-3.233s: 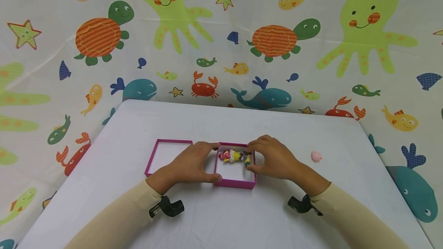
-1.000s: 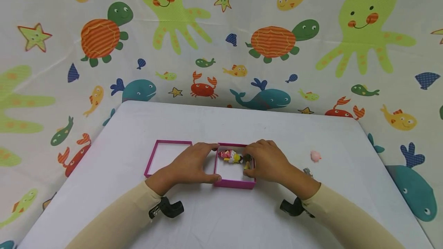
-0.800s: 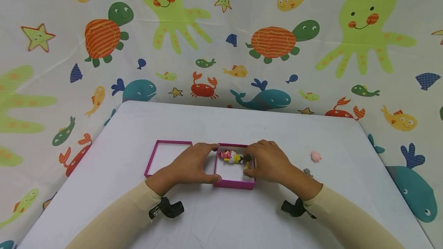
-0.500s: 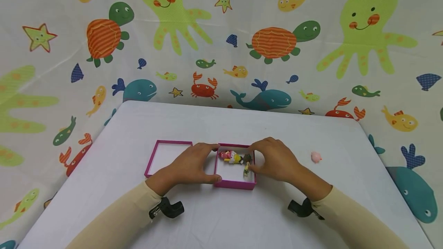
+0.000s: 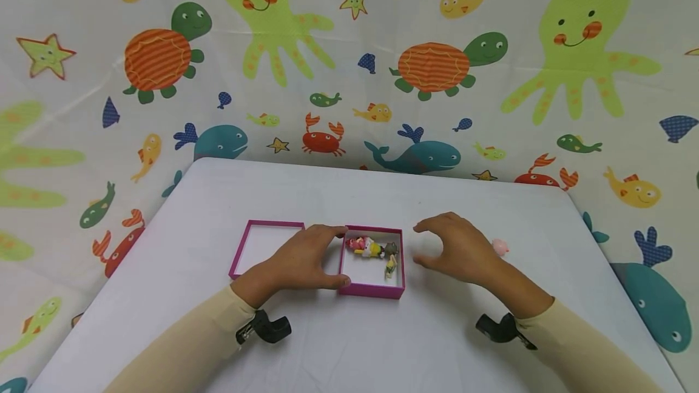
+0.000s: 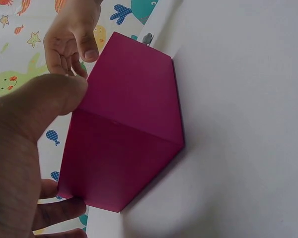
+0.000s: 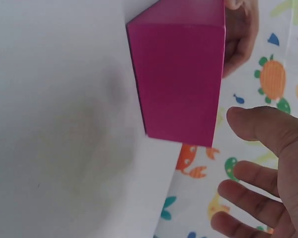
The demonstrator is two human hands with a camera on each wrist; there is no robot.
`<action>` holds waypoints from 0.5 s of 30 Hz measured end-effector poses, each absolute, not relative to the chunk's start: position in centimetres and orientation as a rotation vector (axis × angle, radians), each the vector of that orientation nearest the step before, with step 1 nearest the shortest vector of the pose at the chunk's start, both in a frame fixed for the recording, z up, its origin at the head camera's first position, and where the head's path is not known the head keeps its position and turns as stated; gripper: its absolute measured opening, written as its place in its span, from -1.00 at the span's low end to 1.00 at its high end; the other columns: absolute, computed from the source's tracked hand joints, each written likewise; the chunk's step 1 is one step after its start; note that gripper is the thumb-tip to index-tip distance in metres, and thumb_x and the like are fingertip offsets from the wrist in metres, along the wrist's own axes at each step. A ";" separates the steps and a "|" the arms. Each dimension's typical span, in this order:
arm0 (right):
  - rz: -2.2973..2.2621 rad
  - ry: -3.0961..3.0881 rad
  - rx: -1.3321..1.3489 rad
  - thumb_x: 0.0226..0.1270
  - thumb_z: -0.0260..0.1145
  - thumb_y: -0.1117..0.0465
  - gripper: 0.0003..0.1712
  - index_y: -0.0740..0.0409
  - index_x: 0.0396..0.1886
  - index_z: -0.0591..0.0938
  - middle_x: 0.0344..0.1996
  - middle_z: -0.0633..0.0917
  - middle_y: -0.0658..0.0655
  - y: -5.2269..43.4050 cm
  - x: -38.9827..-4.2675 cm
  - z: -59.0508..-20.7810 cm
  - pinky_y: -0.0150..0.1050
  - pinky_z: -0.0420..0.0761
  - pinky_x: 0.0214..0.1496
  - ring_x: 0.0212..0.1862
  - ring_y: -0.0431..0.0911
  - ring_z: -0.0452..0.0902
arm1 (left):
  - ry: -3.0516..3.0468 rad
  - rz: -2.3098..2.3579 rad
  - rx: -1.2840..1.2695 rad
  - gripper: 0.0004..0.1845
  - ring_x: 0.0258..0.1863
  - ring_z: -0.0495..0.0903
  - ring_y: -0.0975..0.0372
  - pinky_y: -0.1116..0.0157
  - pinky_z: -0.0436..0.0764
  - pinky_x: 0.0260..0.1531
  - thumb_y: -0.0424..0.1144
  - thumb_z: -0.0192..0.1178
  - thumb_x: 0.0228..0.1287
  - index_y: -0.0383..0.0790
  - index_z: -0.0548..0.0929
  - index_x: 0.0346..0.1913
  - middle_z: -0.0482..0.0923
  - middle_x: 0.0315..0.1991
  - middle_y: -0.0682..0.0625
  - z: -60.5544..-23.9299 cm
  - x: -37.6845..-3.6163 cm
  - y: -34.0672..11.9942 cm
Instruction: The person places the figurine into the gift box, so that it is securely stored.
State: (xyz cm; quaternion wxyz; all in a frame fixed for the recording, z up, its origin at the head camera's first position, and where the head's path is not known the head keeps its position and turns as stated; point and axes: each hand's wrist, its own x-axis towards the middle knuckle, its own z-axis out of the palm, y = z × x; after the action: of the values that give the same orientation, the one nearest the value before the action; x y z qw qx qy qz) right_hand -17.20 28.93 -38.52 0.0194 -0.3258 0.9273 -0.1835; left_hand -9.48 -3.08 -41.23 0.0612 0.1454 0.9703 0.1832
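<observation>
The magenta box [image 5: 372,288] sat near the middle of the desk [image 5: 349,344], its left wall pinched between my left hand's [image 5: 302,261] thumb and fingers [image 5: 330,232]. Small toy figures [image 5: 374,249] lay inside, against its far and right walls. My right hand [image 5: 455,246] hovered just right of the box, fingers loosely curled and spread, holding nothing. I judged the left grip should stay low and steady, so the box would not slide. Both forearms came in from the near edge, wrists low. The lid [image 5: 261,247] lay open-side up, just left of my left hand; a pink toy [image 5: 499,247] peeked out behind the right hand.
</observation>
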 end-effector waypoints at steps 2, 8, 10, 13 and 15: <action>-0.577 2.879 -1.005 0.06 0.64 -0.08 -0.36 0.03 0.14 0.73 0.08 0.72 0.03 29.6 -17.4 -38.6 0.18 0.61 0.16 0.25 0.08 0.50 | 2.934 0.554 0.435 0.10 0.43 0.34 0.08 -0.09 0.40 0.34 0.39 0.46 -0.06 0.00 0.34 0.54 0.43 0.41 0.04 -41.3 -9.4 -3.0; -0.578 2.893 -0.975 0.07 0.65 -0.06 -0.33 0.06 0.17 0.71 0.11 0.71 0.07 31.4 -17.9 -39.0 0.21 0.60 0.16 0.28 0.11 0.46 | 2.933 0.562 0.426 0.10 0.43 0.34 0.07 -0.10 0.38 0.36 0.38 0.47 -0.07 -0.01 0.33 0.54 0.43 0.41 0.03 -41.3 -9.3 -2.8; -0.590 2.896 -0.951 0.08 0.64 -0.05 -0.34 0.07 0.18 0.71 0.12 0.70 0.08 32.1 -18.0 -39.2 0.22 0.59 0.17 0.28 0.12 0.45 | 2.932 0.566 0.425 0.10 0.43 0.34 0.07 -0.10 0.38 0.36 0.38 0.46 -0.06 0.00 0.33 0.54 0.43 0.41 0.03 -41.4 -9.2 -2.8; -0.605 2.897 -0.913 0.11 0.63 -0.04 -0.34 0.07 0.20 0.69 0.14 0.69 0.11 33.0 -18.1 -39.1 0.25 0.58 0.17 0.30 0.14 0.43 | 2.933 0.572 0.428 0.10 0.43 0.33 0.07 -0.11 0.37 0.37 0.38 0.46 -0.06 0.00 0.33 0.54 0.43 0.41 0.03 -41.5 -9.1 -2.7; -0.613 2.897 -0.889 0.12 0.62 -0.04 -0.34 0.06 0.21 0.68 0.16 0.68 0.12 33.6 -18.1 -39.0 0.27 0.56 0.18 0.31 0.15 0.42 | 2.936 0.573 0.434 0.10 0.43 0.34 0.07 -0.10 0.37 0.36 0.39 0.45 -0.06 0.00 0.34 0.54 0.43 0.41 0.04 -41.5 -9.0 -2.6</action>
State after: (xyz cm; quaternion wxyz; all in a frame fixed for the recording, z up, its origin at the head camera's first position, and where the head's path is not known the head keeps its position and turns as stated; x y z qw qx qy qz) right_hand -18.08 33.55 -38.96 0.0250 -0.2873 0.9368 -0.1982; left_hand -9.04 -2.60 -41.55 0.0593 0.1432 0.9696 0.1892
